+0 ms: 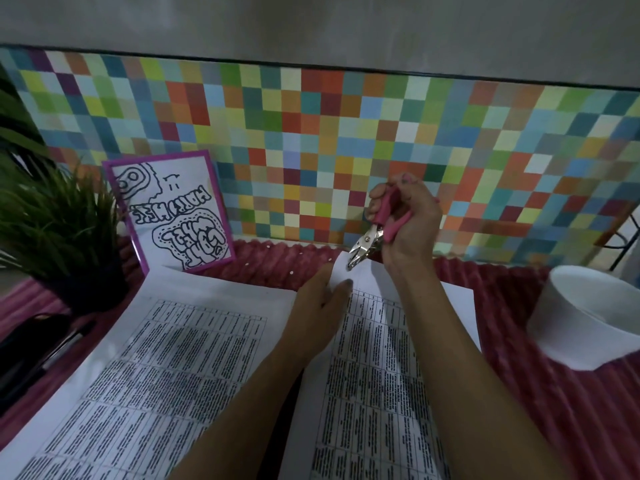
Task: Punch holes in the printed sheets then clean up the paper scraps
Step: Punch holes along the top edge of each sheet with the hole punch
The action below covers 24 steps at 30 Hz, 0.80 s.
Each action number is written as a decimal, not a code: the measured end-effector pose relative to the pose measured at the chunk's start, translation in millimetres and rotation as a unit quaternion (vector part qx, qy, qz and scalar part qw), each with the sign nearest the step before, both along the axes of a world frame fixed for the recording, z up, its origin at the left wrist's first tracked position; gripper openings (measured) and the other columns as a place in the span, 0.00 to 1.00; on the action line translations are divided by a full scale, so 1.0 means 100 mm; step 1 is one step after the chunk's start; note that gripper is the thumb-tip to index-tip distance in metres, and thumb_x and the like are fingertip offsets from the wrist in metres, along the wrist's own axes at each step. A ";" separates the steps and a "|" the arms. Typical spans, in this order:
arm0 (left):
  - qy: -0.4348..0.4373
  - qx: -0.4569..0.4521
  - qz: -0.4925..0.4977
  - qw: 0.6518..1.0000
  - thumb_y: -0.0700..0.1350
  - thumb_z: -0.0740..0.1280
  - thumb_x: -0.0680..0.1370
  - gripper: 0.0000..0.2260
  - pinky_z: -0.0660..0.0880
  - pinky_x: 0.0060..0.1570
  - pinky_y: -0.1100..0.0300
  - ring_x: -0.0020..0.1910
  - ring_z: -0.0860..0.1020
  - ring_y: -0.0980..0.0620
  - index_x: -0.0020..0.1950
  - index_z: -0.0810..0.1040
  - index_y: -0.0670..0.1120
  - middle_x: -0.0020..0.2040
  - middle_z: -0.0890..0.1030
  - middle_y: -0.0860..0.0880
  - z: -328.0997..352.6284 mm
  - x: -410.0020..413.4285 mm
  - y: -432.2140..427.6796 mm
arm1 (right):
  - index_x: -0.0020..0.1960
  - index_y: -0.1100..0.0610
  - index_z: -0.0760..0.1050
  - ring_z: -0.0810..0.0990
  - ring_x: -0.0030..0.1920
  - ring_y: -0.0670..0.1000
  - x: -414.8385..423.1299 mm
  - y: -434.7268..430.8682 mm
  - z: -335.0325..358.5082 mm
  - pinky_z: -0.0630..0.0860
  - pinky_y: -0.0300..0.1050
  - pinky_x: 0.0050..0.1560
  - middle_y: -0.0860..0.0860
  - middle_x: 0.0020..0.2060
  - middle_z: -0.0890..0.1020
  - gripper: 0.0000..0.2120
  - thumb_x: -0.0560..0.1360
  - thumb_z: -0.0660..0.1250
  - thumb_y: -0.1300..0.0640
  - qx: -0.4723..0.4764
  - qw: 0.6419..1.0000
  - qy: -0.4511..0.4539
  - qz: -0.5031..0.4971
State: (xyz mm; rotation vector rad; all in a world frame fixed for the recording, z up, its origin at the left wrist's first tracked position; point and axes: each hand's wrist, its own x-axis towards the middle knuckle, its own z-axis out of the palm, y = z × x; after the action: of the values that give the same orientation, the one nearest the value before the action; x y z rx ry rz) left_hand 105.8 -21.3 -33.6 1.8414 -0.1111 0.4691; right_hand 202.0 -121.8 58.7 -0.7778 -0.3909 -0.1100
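Punching the sheet's (375, 344) top edge.
Right hand (407, 216) squeezes the punch (366, 244), left hand (318, 311) pinches the lifted sheet; it could slip crooked.

The punch (373, 237) has pink handles, the sheets (180, 358) are white with black printed tables — the ribbed cloth (554, 393) is crimson, the wall panel (311, 133) multicoloured checks.

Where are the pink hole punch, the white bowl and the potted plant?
pink hole punch (367, 240): head view, on its metal head.
white bowl (571, 327): head view, on its outer wall.
potted plant (59, 220): head view, on its green leaves.
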 end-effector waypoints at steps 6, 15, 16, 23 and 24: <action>-0.019 0.014 0.007 1.000 0.42 0.62 0.81 0.05 0.70 0.28 0.64 0.28 0.72 0.58 0.49 0.76 0.42 0.30 0.74 0.52 0.00 0.00 0.01 | 0.39 0.62 0.71 0.71 0.23 0.52 -0.03 0.02 0.01 0.69 0.40 0.28 0.57 0.27 0.77 0.04 0.69 0.62 0.60 0.009 1.000 0.002 -0.004; -0.022 0.021 0.009 0.999 0.43 0.62 0.81 0.06 0.73 0.31 0.57 0.31 0.74 0.56 0.50 0.76 0.42 0.34 0.78 0.44 -0.01 0.00 0.01 | 0.39 0.61 0.70 0.70 0.21 0.52 -0.04 0.03 0.00 0.68 0.39 0.25 0.56 0.25 0.76 0.04 0.70 0.62 0.61 0.015 0.999 0.003 -0.041; -0.021 0.022 0.007 1.000 0.44 0.62 0.81 0.07 0.72 0.30 0.58 0.30 0.74 0.55 0.49 0.76 0.42 0.33 0.77 0.46 -0.02 0.00 0.01 | 0.38 0.61 0.70 0.69 0.20 0.52 -0.05 0.03 0.00 0.67 0.39 0.24 0.55 0.25 0.75 0.03 0.70 0.62 0.61 0.017 0.999 0.011 -0.050; -0.009 0.008 0.009 1.000 0.44 0.58 0.82 0.14 0.65 0.26 0.60 0.26 0.67 0.55 0.36 0.67 0.47 0.28 0.68 0.52 0.02 0.00 -0.03 | 0.39 0.61 0.71 0.70 0.21 0.52 -0.04 0.02 0.00 0.67 0.39 0.25 0.55 0.25 0.76 0.03 0.68 0.62 0.61 0.015 0.999 0.033 -0.037; -0.007 0.002 0.009 1.000 0.44 0.58 0.83 0.14 0.64 0.25 0.60 0.25 0.66 0.55 0.36 0.66 0.48 0.27 0.68 0.52 0.03 0.00 -0.03 | 0.40 0.62 0.72 0.71 0.22 0.52 -0.05 0.01 0.01 0.68 0.39 0.26 0.56 0.26 0.77 0.04 0.68 0.62 0.61 0.011 0.999 0.030 -0.021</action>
State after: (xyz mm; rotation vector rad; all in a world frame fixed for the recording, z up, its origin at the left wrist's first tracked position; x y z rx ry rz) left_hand 105.5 -24.7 -30.4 1.8448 -0.1054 0.4958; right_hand 197.3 -120.9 59.6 -0.7668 -0.3161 -0.1303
